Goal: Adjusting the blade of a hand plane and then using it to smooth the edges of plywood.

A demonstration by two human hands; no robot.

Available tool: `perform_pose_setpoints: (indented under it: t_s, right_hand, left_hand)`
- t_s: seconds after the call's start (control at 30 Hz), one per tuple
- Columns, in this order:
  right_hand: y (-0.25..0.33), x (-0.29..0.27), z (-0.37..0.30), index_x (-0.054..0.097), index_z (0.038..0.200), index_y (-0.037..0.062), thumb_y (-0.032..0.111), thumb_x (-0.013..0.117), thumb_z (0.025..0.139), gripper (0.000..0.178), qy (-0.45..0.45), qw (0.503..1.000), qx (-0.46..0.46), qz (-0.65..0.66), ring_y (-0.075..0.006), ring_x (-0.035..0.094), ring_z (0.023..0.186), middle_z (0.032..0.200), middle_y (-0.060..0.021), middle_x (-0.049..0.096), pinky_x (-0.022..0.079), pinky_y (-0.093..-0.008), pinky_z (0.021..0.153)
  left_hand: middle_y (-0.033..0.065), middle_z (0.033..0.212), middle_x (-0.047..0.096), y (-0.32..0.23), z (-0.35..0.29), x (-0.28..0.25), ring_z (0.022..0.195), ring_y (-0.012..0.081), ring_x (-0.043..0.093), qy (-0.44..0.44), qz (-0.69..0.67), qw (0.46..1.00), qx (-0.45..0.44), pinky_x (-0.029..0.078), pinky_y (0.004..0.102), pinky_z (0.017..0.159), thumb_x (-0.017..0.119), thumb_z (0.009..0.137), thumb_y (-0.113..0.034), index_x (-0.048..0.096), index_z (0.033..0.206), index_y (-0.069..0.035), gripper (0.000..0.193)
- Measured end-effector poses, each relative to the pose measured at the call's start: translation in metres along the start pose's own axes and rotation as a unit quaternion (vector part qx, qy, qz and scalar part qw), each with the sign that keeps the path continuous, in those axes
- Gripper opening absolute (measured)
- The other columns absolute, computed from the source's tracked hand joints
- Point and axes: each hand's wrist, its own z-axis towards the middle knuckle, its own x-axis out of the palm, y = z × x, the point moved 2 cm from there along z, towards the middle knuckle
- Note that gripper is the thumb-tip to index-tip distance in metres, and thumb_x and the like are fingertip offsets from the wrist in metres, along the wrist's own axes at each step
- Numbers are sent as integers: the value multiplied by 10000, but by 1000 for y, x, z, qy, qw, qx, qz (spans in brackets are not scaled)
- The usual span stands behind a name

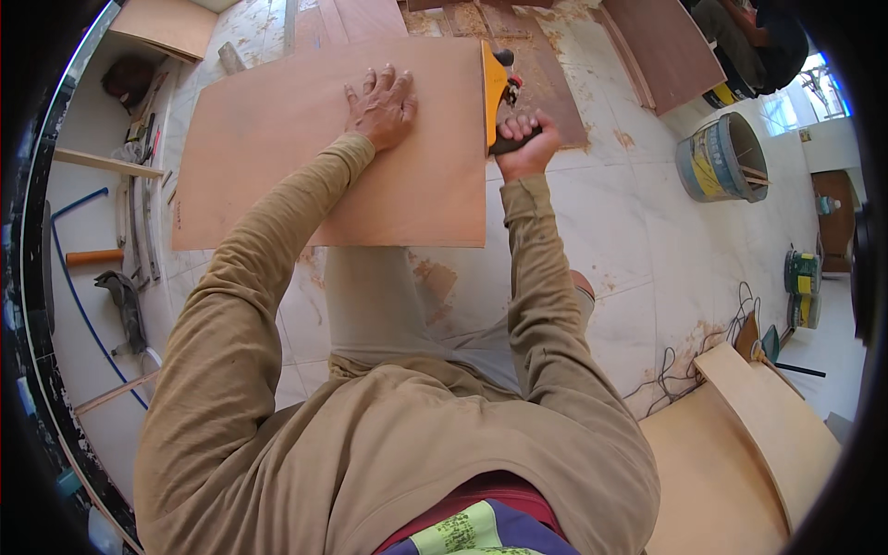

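A flat, light-brown plywood board (268,153) lies in front of me, reaching over my leg. My left hand (381,111) rests on its upper middle, fingers spread and pressed flat, holding nothing. Along the board's right edge sits a yellow hand plane (495,92) with a black front knob and a black rear handle. My right hand (529,146) is closed around that rear handle. The plane's body touches the board edge, and its sole is hidden from this view.
Wood shavings (435,277) are scattered over the tiled floor. A grey bucket (717,162) stands at the right, near another person (786,46). Black cords (680,375) and plywood pieces (721,462) lie lower right. An orange handle (94,256) and blue rod (76,282) are at left.
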Motion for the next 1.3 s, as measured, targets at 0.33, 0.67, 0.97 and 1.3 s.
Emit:
perform_pose_setpoints:
  t_s: [0.33, 0.67, 0.97, 1.3]
  right_hand:
    - [23, 7, 73, 376, 684, 189, 215, 567, 956, 333, -64, 960, -4, -273, -81, 311, 465, 562, 55, 300, 295, -275, 428]
    - [49, -101, 13, 704, 867, 11, 273, 620, 971, 294, 90, 501, -211, -834, -348, 646, 618, 706, -192, 682, 503, -422, 588]
    - [-21, -145, 5, 636, 930, 51, 265, 617, 918, 215, 112, 350, -104, -924, -447, 695, 886, 897, -249, 711, 554, -542, 774]
    - [-34, -211, 14, 659, 1021, 12, 145, 593, 915, 183, 271, 197, 7, -942, -396, 721, 950, 1005, -237, 727, 573, -496, 806]
  left_hand:
    - [168, 1631, 314, 3, -9, -7, 1520, 389, 265, -19, 22, 999, -17, 168, 683, 1191, 446, 1001, -442, 420, 1538, -172, 602]
    - [115, 1663, 276, -24, 8, -12, 1539, 342, 232, -9, 3, 1000, -4, 176, 641, 1206, 385, 1025, -459, 381, 1564, -195, 600]
    - [99, 1652, 298, -2, -2, -2, 1545, 325, 225, -13, 8, 999, -34, 119, 583, 1244, 418, 1008, -483, 410, 1542, -241, 587]
    - [92, 1648, 306, -1, -12, -9, 1541, 316, 233, -41, -15, 992, -121, 134, 582, 1239, 399, 1022, -486, 402, 1548, -248, 578]
